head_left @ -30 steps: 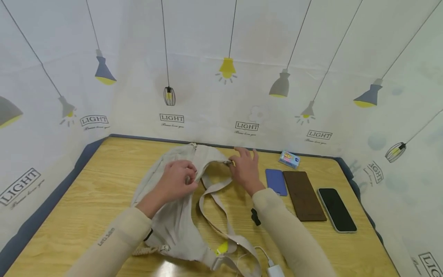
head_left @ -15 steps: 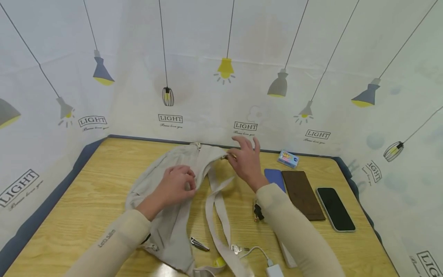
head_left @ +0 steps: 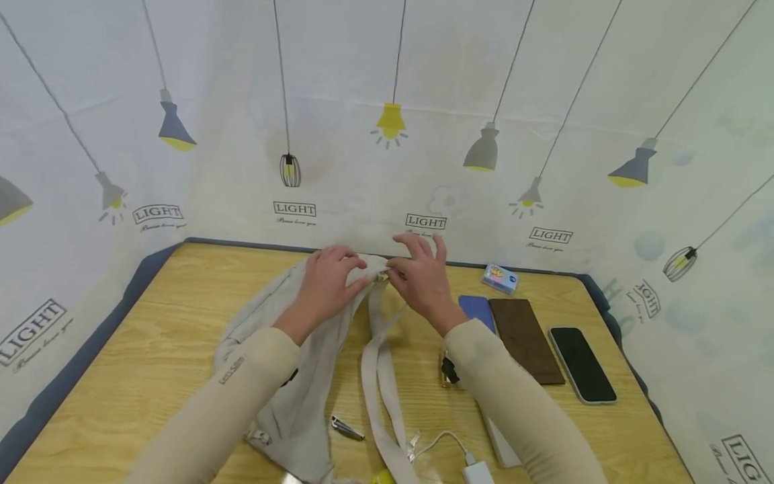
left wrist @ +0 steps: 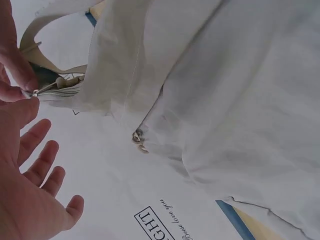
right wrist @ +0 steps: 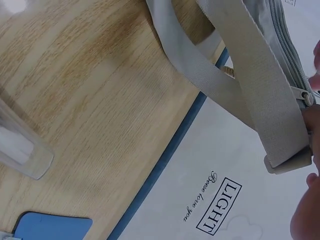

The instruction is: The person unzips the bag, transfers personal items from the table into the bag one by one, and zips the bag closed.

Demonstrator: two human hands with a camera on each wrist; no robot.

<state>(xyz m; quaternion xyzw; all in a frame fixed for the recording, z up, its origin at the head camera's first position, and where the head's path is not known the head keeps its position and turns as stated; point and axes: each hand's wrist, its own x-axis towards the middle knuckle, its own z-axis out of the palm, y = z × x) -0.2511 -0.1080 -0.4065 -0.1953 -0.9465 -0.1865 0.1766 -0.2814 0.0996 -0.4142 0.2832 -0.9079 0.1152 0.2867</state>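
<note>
A beige sling bag [head_left: 302, 376] lies on the table with its webbing strap [head_left: 377, 390] trailing forward. My right hand [head_left: 423, 275] pinches the bag's far right end between thumb and index finger, at the metal zipper pull [right wrist: 303, 95]; its other fingers point up. In the left wrist view, fingertips meet around a small metal tip beside the zipper [left wrist: 62, 90]. My left hand [head_left: 329, 282] is over the bag's upper part, thumb and index finger apart and reaching toward that end. A second zipper pull [left wrist: 137, 137] hangs on the bag's side.
To the right lie a phone [head_left: 582, 365], a brown leather wallet [head_left: 525, 339], a blue card holder [head_left: 478, 311] and a small light-blue box [head_left: 500, 277]. Nearer are nail clippers [head_left: 347, 428], a white charger [head_left: 478, 472] with cable and a clear-ended case [right wrist: 30, 150]. A printed curtain backs the table.
My left hand has moved up and right along the bag toward my right hand. My right hand has shifted left and slightly up. The bag's near end has slid down, uncovering nail clippers.
</note>
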